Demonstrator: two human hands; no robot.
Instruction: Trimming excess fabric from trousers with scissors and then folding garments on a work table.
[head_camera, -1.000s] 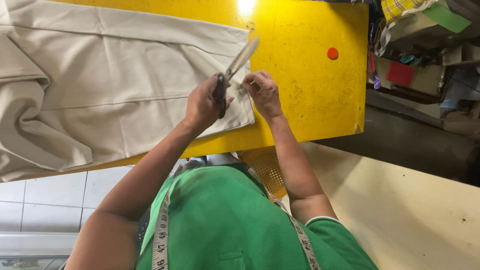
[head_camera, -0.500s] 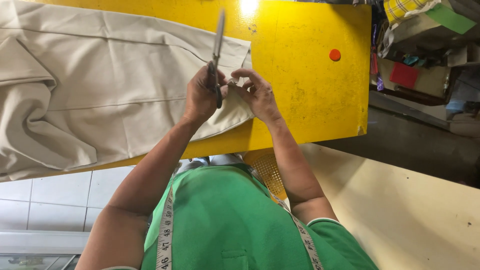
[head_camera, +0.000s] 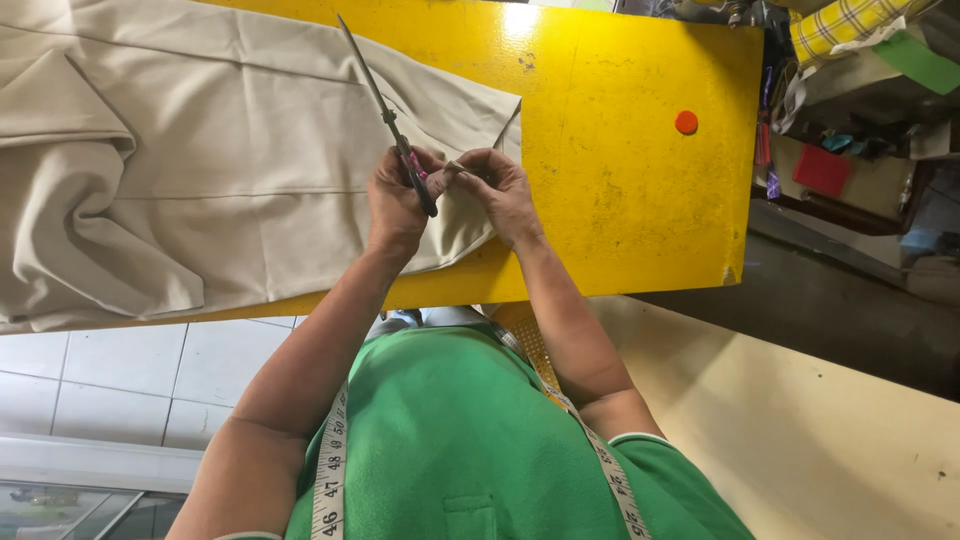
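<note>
The person in the green shirt (head_camera: 460, 440) stands at the near edge of a yellow table (head_camera: 620, 160) with both hands raised over the hem end of a beige cloth (head_camera: 200, 170). The left hand (head_camera: 398, 200) is clenched around the dark handles of a pair of scissors (head_camera: 390, 120); the long, thin blades stick up and away from the hand, slanting toward the far left across the cloth, and they look closed or nearly so. Just beside it, almost touching, the right hand (head_camera: 500, 195) pinches a small bit of the cloth's edge between thumb and fingertips, lifting that corner slightly off the table. What exactly sits in the pinch is too small to tell. The cloth itself covers the left half of the tabletop, mostly flat with straight seam lines running across, and it bunches into soft folds at the far left, where it spills over the table's near edge. A white measuring tape (head_camera: 330, 470) hangs around the person's neck and down both sides of the chest. On the bare yellow surface to the right lies a small orange dot (head_camera: 686, 122), well apart from the hands. Beyond the table's right end, cluttered shelves (head_camera: 860, 150) hold mixed odds and ends, with a plaid fabric (head_camera: 850, 20) on top.
</note>
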